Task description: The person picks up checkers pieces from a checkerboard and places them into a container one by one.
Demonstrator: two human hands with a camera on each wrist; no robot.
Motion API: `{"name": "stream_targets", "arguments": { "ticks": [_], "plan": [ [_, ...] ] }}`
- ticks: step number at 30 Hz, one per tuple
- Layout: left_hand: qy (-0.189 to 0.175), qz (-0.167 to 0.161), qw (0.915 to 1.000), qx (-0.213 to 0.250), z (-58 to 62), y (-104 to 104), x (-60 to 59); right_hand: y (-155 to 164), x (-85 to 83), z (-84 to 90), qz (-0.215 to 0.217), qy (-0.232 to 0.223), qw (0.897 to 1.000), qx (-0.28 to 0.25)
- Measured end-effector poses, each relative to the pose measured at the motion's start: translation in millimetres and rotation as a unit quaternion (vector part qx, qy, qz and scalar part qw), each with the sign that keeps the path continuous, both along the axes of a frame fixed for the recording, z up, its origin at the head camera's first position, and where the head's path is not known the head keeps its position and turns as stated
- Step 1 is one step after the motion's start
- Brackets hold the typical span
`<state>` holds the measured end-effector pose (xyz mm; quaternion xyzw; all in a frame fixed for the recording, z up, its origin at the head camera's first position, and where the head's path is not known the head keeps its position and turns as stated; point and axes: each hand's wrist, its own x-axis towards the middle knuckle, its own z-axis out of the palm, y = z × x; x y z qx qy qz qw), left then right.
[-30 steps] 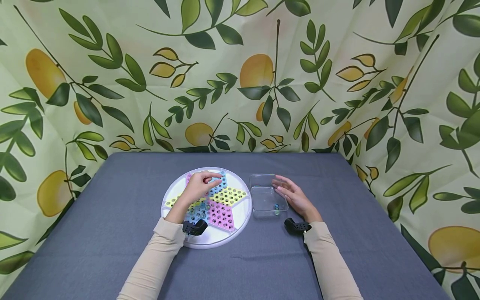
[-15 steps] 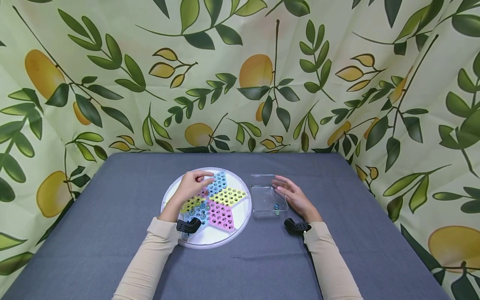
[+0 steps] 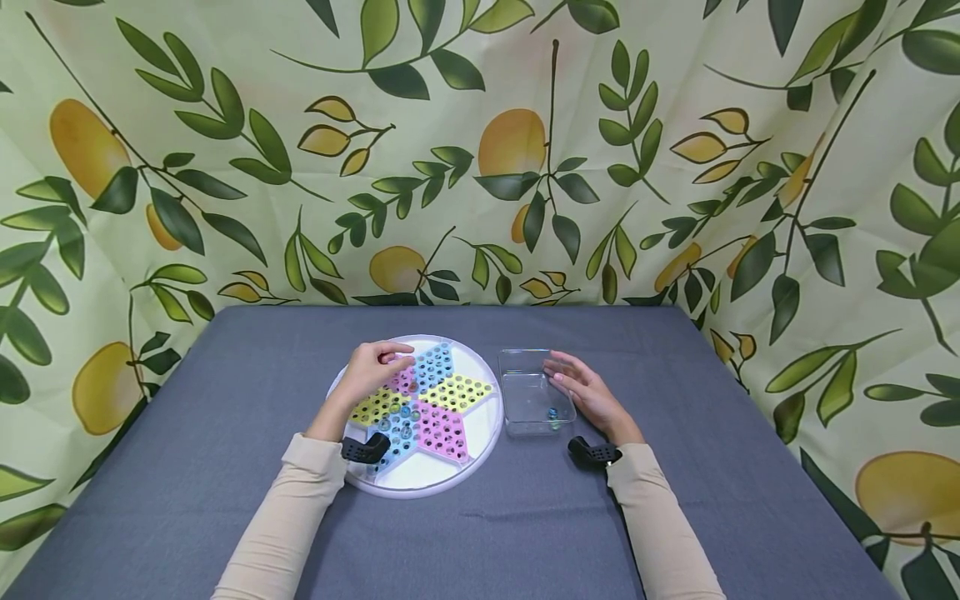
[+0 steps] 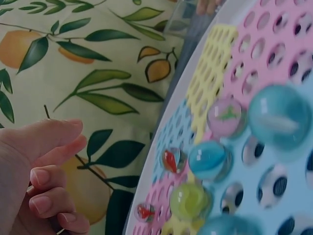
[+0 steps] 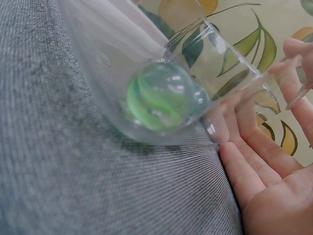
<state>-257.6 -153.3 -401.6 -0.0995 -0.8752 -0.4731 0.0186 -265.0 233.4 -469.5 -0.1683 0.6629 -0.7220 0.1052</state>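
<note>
The left hand (image 3: 372, 368), fingers curled and seemingly empty over the round white star-patterned marble board (image 3: 480, 433), should pinch one marble cleanly, while the right hand's relaxed straight fingers (image 3: 572, 379) steady the clear plastic box (image 3: 525, 367).

It looked like a small staged recording booth rather than a lived-in room. A cloth backdrop (image 3: 525, 150) printed with lemons and green leaves hung creased beyond the hands and wrapped round both sides, closing off any wall or furniture. Under the hands lay a worktop (image 3: 480, 533) covered in plain grey-blue fabric. Black camera mounts (image 3: 592, 452) were strapped at both wrists, and only a board game (image 3: 480, 425) and a clear plastic box (image 3: 525, 367) sat out.
</note>
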Motion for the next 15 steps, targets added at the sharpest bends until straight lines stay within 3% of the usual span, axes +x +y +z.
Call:
{"name": "stream_targets", "arguments": {
  "ticks": [15],
  "plan": [
    [-0.032, 0.003, 0.9995, -0.006, -10.6, -18.9, -7.2, -1.2, 1.8, 3.6, 0.000, -0.011, 1.000, 0.007]
  ]
}}
